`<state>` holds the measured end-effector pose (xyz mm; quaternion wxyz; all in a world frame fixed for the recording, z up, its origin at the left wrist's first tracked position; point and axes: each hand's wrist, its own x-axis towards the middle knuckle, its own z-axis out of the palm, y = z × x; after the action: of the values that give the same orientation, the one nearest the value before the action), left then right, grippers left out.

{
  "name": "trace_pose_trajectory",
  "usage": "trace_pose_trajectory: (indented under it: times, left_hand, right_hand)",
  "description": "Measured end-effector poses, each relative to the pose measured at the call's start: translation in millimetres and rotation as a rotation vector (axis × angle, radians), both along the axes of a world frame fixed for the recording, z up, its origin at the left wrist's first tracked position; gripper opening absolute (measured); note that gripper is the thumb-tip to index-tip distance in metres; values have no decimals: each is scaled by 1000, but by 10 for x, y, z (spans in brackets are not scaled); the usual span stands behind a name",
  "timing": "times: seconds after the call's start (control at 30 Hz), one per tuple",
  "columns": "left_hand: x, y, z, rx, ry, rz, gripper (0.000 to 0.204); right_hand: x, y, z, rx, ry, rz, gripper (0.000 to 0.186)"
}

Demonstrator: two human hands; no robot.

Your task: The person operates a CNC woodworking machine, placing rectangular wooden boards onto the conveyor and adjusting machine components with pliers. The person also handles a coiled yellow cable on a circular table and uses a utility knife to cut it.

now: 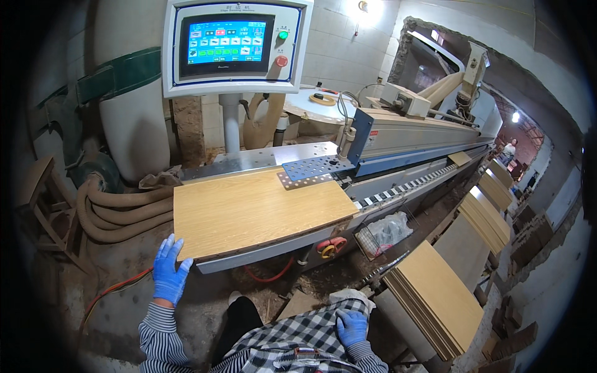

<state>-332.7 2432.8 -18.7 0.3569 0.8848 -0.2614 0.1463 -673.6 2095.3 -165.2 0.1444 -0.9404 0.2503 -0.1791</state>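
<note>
A wood-grain board point(261, 214) lies flat on the infeed end of a long edge-banding machine point(410, 133). At the board's near left corner is my left hand point(169, 273) in a blue work glove, fingers spread, fingertips at the board's edge. My right hand point(352, 327), also gloved in blue, rests low against my black-and-white checked apron point(292, 332), its fingers lying loosely on the cloth and nothing seen in them. A blue perforated plate point(317, 166) overhangs the board's far right part, next to the machine's feed.
Stacks of similar boards stand on the right, the nearest stack point(435, 292) close to me. A control panel point(227, 46) rises behind the board. Ribbed hoses point(118, 214) lie at left, and a wire basket point(382, 236) hangs under the track. One person point(510, 149) is far off.
</note>
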Motion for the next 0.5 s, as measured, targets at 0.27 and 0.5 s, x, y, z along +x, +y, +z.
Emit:
trace_pose_trajectory:
  times: [0.27,0.5]
  left_hand:
    - [9,29,39,-18,8,-26,48]
    - [-15,-200,139,81,-34,6,52]
  right_hand:
    - [-1,11,6,-9,9,18,24]
    - [25,27,42,-5,64,-1,25]
